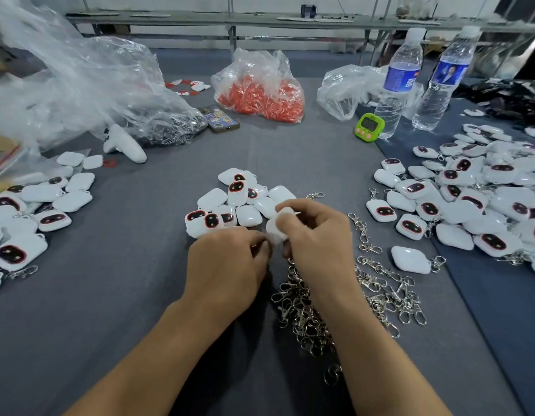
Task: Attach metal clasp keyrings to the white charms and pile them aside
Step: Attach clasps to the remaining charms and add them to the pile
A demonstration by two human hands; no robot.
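My right hand pinches a white charm above the grey table. My left hand meets it at the charm's lower left edge, fingers curled; what they pinch is hidden. A small heap of bare white charms lies just beyond my hands. Loose metal clasp keyrings are spread under and right of my right wrist. A large pile of charms with clasps covers the right side. One finished charm lies apart from it.
More charms lie at the left beside crumpled clear plastic bags. A bag of orange parts, a phone, a green timer and two water bottles stand at the back.
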